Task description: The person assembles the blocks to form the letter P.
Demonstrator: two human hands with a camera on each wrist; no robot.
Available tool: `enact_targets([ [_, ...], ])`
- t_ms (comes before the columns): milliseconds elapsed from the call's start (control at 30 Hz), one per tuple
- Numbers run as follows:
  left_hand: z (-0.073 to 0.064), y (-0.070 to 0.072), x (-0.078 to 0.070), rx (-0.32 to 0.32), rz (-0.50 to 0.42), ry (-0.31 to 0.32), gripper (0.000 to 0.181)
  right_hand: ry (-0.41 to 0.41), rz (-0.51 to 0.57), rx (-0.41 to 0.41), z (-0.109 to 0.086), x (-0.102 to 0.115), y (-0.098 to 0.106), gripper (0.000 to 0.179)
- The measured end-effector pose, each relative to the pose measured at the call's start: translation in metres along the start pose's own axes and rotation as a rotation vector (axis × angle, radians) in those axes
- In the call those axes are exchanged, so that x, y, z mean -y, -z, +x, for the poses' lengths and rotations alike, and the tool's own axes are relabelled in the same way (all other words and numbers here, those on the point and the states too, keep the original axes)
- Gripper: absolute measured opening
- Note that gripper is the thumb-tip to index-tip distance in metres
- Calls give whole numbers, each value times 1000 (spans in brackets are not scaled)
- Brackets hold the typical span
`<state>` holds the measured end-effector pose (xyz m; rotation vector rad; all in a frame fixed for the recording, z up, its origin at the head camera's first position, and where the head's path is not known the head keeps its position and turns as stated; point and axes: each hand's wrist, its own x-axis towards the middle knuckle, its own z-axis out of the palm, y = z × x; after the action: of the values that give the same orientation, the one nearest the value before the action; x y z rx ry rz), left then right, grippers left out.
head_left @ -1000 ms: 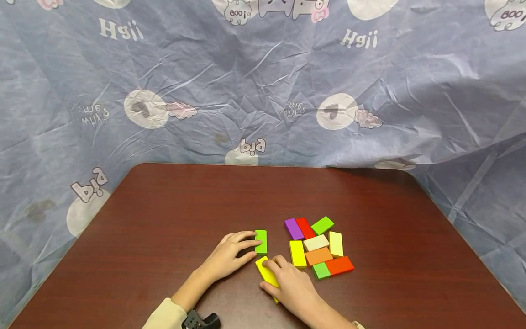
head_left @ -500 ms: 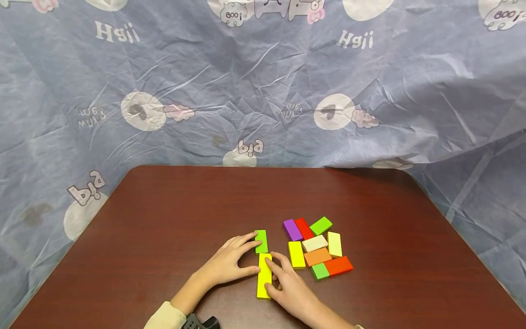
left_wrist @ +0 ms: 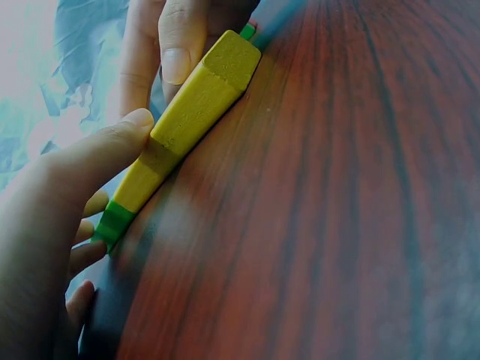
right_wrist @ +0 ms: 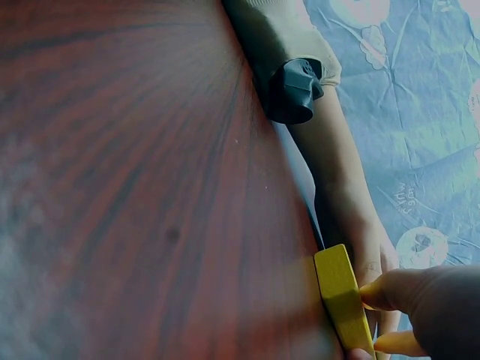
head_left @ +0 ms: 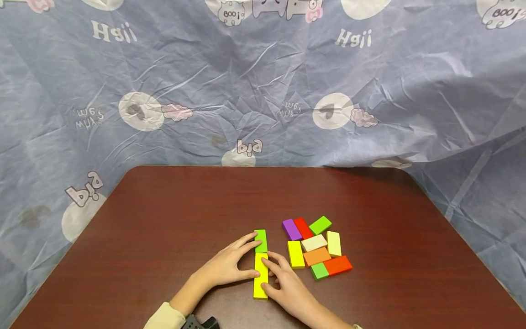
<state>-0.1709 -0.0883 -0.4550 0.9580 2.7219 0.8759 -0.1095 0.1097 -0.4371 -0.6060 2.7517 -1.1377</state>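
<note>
A long yellow block (head_left: 260,285) lies flat on the brown table, its far end meeting the near end of a green block (head_left: 260,241) in a straight line. My left hand (head_left: 226,263) comes from the left with extended fingers; fingertips touch the green block and the thumb touches the yellow block's left side. From the right, my right hand (head_left: 287,284) holds the yellow block between thumb and bent fingers. In the left wrist view, the left thumb meets the yellow block (left_wrist: 184,124), and the green block (left_wrist: 114,223) is partly covered by fingers.
Right of the hands lies a loose cluster of blocks: a purple block (head_left: 291,230), an orange block (head_left: 317,257), a red block (head_left: 338,265), a shorter yellow block (head_left: 296,254) and several others. A printed grey-blue cloth (head_left: 230,82) hangs behind the table (head_left: 185,201).
The yellow block has turned from slanted to straight and moved up against the green block's near end. My right hand moved with it; my left thumb came onto its side.
</note>
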Motion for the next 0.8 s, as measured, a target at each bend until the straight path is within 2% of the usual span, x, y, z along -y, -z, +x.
enact_targets([
  [133,-1,1,1,-8,-4,-5,71,18,-43,-5,0,5,3,49],
  [233,-2,3,1,-12,-4,-13,71,39,-145,-57,1,8,11,42],
  [300,-2,3,1,-9,-2,-16,71,55,-253,-113,3,6,18,39],
  [467,-1,5,0,-3,5,-23,68,53,-632,-255,10,-9,41,42],
  [533,0,5,-1,-4,6,-30,68,50,-745,-295,11,-15,50,40],
  [633,0,5,-1,-6,10,-35,68,69,-802,-311,10,-21,59,30],
  [800,-2,3,-3,14,20,-67,70,70,-788,-253,3,-20,61,21],
])
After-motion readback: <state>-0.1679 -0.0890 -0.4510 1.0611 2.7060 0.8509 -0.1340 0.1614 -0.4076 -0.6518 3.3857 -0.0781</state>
